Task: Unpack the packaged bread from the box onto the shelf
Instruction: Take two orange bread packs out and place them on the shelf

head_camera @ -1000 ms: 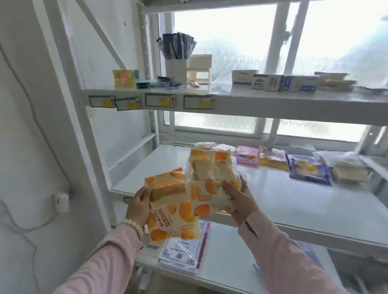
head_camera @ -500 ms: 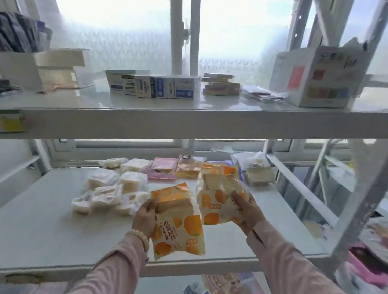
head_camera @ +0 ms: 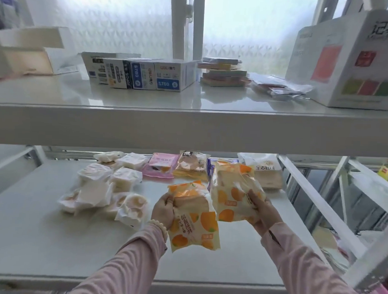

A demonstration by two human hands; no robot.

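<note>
Left hand point(head_camera: 163, 210): grip clamped on orange-print bread packet point(head_camera: 193, 221). Right hand point(head_camera: 263, 213): grip clamped on second orange-print packet point(head_camera: 233, 192). Both above white shelf point(head_camera: 53, 241).

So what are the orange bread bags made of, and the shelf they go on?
The orange-printed bag in the left hand and the one in the right hand look like thin glossy plastic film: they crinkle, shine, and have clear windows showing the bread. The shelf looks like smooth white-painted metal or laminate; its faint sheen leaves that open.
</note>
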